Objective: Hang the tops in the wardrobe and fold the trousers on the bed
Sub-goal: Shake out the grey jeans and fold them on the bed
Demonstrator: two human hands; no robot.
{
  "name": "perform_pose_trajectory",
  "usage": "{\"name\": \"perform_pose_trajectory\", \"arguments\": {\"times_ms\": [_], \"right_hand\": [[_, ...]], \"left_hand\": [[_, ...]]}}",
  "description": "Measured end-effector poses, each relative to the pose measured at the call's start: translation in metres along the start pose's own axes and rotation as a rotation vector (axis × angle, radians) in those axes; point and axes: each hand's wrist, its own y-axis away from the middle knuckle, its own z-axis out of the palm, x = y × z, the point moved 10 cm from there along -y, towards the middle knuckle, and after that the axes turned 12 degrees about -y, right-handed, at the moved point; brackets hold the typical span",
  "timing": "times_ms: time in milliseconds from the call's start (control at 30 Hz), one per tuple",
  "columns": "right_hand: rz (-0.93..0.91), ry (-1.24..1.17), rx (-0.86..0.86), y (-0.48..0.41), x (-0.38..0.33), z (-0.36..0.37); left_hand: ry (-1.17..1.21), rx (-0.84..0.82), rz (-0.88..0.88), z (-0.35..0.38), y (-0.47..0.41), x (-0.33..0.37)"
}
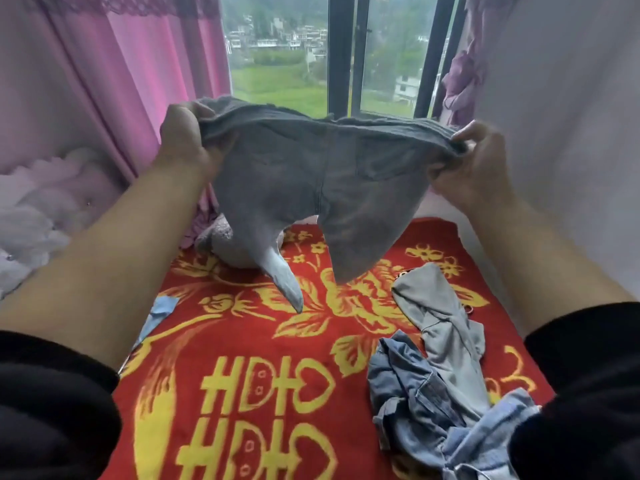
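Pink pleated curtains (138, 81) hang at the far left, beside a dark-framed window (346, 64) that looks out on green fields and houses. In front of them the person's left hand (185, 140) is raised above the bed, the forearm bare below a pushed-up black sleeve (52, 410). Its fingers are curled tight round one end of the waistband of a pair of soft grey trousers (311, 174), bunching the cloth in the fist. The trousers are stretched between both hands, in the air in front of the window. One leg trails down to the left, its tip reaching the red blanket with yellow flowers and characters (242, 358) that covers the bed. The other leg hangs shorter, its end just above the blanket. The right hand (474, 161) pinches the other end of the waistband between thumb and curled fingers. Below it, on the right of the blanket, lie a crumpled pale grey garment (446, 327) and a heap of blue denim clothing (415, 410), touching each other.
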Motion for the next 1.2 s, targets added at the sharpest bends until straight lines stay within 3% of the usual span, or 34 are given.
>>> {"name": "perform_pose_trajectory", "arguments": {"times_ms": [133,233,333,433,533,800,1033,1100,1200], "right_hand": [[0.155,0.137,0.100,0.045,0.077,-0.089],[0.304,0.342,0.378,0.099,0.148,-0.217],[0.492,0.565,0.654,0.162,0.210,-0.327],[0.625,0.677,0.827,0.219,0.256,-0.377],[0.706,0.751,0.913,0.265,0.285,-0.412],[0.995,0.997,0.988,0.394,0.319,-0.520],[1.180,1.087,0.914,0.450,0.369,-0.601],[1.222,1.162,0.897,0.459,0.382,-0.625],[1.181,1.431,0.824,0.449,0.383,-0.638]], "left_hand": [[-0.253,0.096,-0.273,-0.086,0.038,-0.118],[-0.383,0.249,-0.502,-0.168,0.119,-0.238],[-0.458,0.190,-0.792,-0.227,0.203,-0.354],[-0.444,0.277,-1.050,-0.278,0.278,-0.429],[-0.568,0.336,-1.177,-0.315,0.337,-0.472],[-0.913,0.333,-1.300,-0.386,0.436,-0.534],[-1.218,0.331,-1.379,-0.440,0.489,-0.583],[-1.441,0.235,-1.344,-0.434,0.490,-0.588],[-1.874,-0.131,-1.115,-0.409,0.477,-0.603]]}}
